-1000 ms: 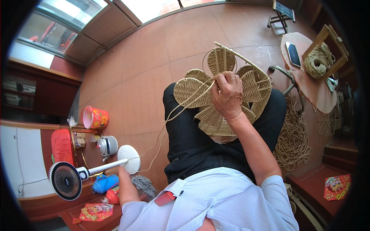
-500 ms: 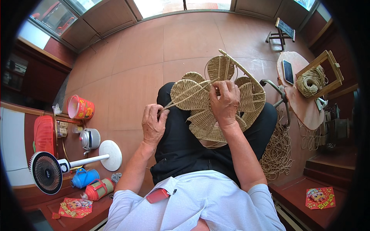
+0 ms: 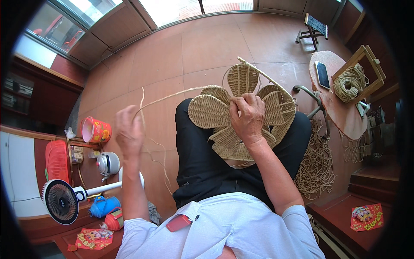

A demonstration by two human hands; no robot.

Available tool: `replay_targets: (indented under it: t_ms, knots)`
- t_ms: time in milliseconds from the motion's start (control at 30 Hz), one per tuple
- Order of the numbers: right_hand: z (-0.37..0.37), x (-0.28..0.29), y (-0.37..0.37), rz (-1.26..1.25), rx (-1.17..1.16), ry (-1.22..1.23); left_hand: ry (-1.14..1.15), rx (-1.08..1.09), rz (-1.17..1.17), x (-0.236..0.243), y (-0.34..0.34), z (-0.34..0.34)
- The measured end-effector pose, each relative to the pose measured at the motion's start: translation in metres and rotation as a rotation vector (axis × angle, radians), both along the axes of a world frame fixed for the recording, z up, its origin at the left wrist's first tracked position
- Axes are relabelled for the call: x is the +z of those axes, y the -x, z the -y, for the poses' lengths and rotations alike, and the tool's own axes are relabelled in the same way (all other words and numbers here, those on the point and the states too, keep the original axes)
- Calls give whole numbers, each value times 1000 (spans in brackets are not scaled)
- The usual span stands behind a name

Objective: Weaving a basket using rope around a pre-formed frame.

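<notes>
A woven straw-coloured piece [image 3: 207, 111] with several petal-shaped lobes rests across my lap, and a rolled woven edge runs along its far right side. Over its middle, my right hand [image 3: 249, 117] has its fingers closed, gripping the weave where the petals meet. The exact spot under the fingertips is hidden. Out to the left and off my lap, my left hand [image 3: 129, 131] is smeared by motion but holds a cord [image 3: 172, 94]. From the piece the cord runs in a gentle curve to that hand, and its loose length trails down beside my left leg.
A heap of loose cord [image 3: 317, 162] lies by my right leg. Beyond it, a wooden slab table [image 3: 340, 114] carries a phone [image 3: 321, 75] and a cord coil [image 3: 348, 86] in a wooden frame. At left stand a fan [image 3: 61, 202], a kettle [image 3: 108, 164] and a red bucket [image 3: 95, 130].
My left hand has swung out left and away from my knee, drawing the cord out long across the floor side. My right hand stays on the woven piece.
</notes>
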State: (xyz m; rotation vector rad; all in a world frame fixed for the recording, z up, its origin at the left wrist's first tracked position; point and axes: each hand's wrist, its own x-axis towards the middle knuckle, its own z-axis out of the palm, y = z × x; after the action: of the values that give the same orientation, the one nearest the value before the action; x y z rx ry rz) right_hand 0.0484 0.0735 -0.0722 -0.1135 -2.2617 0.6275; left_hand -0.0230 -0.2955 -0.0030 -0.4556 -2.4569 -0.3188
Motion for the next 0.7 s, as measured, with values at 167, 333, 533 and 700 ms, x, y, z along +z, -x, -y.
replay_targets:
  t_ms: [167, 333, 533, 700]
  knots:
    - [4, 6, -5, 63, -2, -22, -720, -457, 824, 5, -60, -164]
    - [3, 14, -7, 143, 15, -30, -954, -438, 930, 5, -4, -230]
    - [2, 11, -8, 164, 19, -11, -726, -438, 1002, -9, 27, -241]
    - [2, 13, -10, 176, 17, -27, -688, -515, 727, -22, 27, -228]
